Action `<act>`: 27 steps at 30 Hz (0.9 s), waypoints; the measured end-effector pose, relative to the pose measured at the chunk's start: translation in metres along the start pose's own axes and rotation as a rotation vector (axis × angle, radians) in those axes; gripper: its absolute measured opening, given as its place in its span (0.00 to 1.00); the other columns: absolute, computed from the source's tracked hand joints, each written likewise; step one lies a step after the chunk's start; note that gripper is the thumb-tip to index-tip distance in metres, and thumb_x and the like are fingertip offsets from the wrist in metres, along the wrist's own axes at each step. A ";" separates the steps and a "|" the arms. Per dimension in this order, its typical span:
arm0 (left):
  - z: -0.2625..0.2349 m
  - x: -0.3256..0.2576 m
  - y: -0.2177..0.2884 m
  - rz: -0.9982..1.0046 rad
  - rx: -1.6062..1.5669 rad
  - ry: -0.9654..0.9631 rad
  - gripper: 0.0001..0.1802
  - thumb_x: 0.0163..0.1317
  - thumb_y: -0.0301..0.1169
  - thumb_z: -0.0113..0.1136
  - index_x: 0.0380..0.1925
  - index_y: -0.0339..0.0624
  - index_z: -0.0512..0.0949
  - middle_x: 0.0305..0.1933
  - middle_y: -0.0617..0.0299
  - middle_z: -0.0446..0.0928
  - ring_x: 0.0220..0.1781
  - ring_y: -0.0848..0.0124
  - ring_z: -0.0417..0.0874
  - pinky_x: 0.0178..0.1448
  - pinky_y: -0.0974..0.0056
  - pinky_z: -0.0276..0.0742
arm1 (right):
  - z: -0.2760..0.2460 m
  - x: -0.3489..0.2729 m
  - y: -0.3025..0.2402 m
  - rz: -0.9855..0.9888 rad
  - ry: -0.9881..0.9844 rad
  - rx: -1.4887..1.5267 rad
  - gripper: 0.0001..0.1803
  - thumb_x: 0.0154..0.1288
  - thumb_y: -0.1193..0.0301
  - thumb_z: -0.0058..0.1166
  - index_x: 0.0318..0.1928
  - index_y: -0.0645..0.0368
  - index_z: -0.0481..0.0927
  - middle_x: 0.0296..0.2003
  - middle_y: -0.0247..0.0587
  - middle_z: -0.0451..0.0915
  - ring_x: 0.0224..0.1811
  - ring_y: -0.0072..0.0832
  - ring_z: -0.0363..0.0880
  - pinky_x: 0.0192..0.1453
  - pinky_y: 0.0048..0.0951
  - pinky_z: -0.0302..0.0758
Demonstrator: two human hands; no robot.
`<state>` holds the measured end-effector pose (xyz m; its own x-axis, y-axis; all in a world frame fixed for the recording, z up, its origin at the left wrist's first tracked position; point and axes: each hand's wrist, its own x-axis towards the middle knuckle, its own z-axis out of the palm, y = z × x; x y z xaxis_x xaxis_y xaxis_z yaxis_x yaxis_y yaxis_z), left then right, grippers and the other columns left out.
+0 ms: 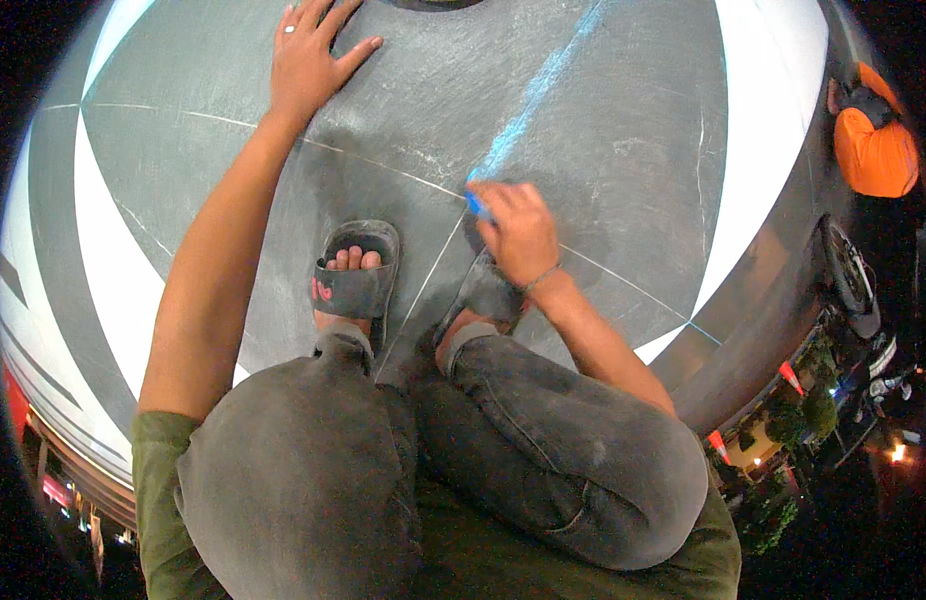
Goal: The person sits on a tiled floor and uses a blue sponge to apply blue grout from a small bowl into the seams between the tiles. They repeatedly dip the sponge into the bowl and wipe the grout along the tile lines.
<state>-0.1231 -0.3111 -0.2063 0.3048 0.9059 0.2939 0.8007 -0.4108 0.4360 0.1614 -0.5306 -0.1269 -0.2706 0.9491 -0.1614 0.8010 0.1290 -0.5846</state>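
Observation:
My right hand [520,228] is closed around a blue stick of chalk [477,205], its tip against the dark grey painted ground [403,130]. From that tip a thick light-blue chalk line [528,105] runs up and to the right toward the far edge. At the upper left my left hand [318,52] lies flat on the ground, fingers spread, a ring on one finger. Thin white lines [383,165] cross on the ground just beside the chalk. Below them are my feet in dark slide sandals [361,275].
White painted wedges [118,290] border the grey area on both sides. Part of a dark round object [433,3] shows at the top edge. To the right are a person in orange [873,150], a parked motorcycle [851,275] and orange traffic cones [791,377].

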 end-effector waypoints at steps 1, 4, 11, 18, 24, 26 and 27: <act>0.000 0.001 0.001 0.016 -0.003 0.002 0.36 0.56 0.47 0.74 0.63 0.44 0.79 0.72 0.46 0.72 0.74 0.45 0.70 0.78 0.43 0.63 | -0.002 -0.006 -0.004 -0.008 -0.059 0.027 0.26 0.56 0.78 0.64 0.58 0.54 0.84 0.52 0.41 0.86 0.50 0.42 0.82 0.57 0.39 0.78; -0.002 0.002 0.003 0.035 0.009 0.003 0.36 0.56 0.47 0.74 0.63 0.44 0.79 0.72 0.46 0.72 0.74 0.45 0.70 0.78 0.43 0.62 | -0.007 -0.002 0.008 -0.078 0.027 0.058 0.29 0.54 0.79 0.63 0.59 0.51 0.84 0.54 0.39 0.86 0.51 0.41 0.81 0.58 0.40 0.78; 0.010 0.001 -0.008 0.109 0.038 0.031 0.33 0.62 0.53 0.70 0.66 0.57 0.79 0.76 0.60 0.71 0.77 0.54 0.69 0.82 0.41 0.56 | 0.005 -0.010 0.024 -0.105 0.011 -0.246 0.32 0.53 0.74 0.64 0.62 0.43 0.83 0.59 0.34 0.83 0.57 0.41 0.77 0.58 0.43 0.76; 0.006 -0.008 -0.008 0.099 0.019 0.001 0.34 0.61 0.51 0.71 0.65 0.51 0.78 0.75 0.55 0.71 0.77 0.52 0.69 0.81 0.41 0.57 | -0.023 0.017 0.043 -0.095 0.145 -0.023 0.27 0.56 0.75 0.63 0.59 0.47 0.84 0.54 0.37 0.85 0.54 0.41 0.79 0.58 0.43 0.75; 0.005 -0.015 -0.015 0.141 0.025 0.013 0.34 0.63 0.54 0.69 0.67 0.55 0.78 0.76 0.59 0.70 0.79 0.54 0.67 0.83 0.40 0.54 | -0.021 0.044 0.050 0.018 0.152 -0.165 0.27 0.56 0.75 0.64 0.59 0.48 0.83 0.54 0.40 0.84 0.55 0.43 0.78 0.61 0.44 0.75; 0.003 -0.026 -0.016 0.128 0.048 0.007 0.35 0.63 0.58 0.67 0.67 0.57 0.78 0.76 0.62 0.70 0.79 0.56 0.66 0.83 0.41 0.54 | 0.001 0.016 0.034 -0.036 0.099 -0.139 0.27 0.55 0.74 0.66 0.59 0.48 0.83 0.55 0.38 0.83 0.55 0.42 0.77 0.60 0.44 0.75; 0.001 -0.028 -0.017 0.124 0.056 -0.002 0.35 0.63 0.57 0.68 0.67 0.57 0.78 0.76 0.62 0.70 0.79 0.56 0.66 0.83 0.41 0.54 | 0.009 0.002 0.023 -0.068 0.085 -0.116 0.27 0.55 0.74 0.67 0.58 0.47 0.83 0.56 0.37 0.83 0.55 0.41 0.77 0.59 0.43 0.75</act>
<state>-0.1448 -0.3295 -0.2223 0.4045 0.8487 0.3407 0.7841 -0.5136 0.3485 0.1746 -0.5281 -0.1485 -0.2846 0.9571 -0.0537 0.8401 0.2220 -0.4950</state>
